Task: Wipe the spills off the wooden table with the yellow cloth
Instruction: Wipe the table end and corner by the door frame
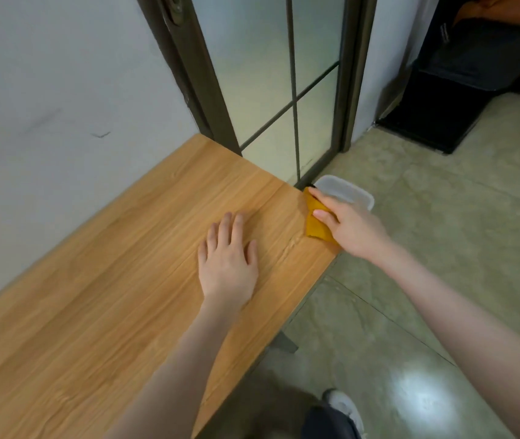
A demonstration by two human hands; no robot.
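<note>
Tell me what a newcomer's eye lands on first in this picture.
First the yellow cloth, held by the right hand at the far right corner of the wooden table. Next the left hand, lying flat on the tabletop beside it. Just past the corner a clear plastic container shows behind the right hand.

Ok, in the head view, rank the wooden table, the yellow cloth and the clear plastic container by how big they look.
1. wooden table, by far the largest.
2. and 3. yellow cloth and clear plastic container: these look alike in size, and the right hand hides part of each, so I won't rank them.
</note>
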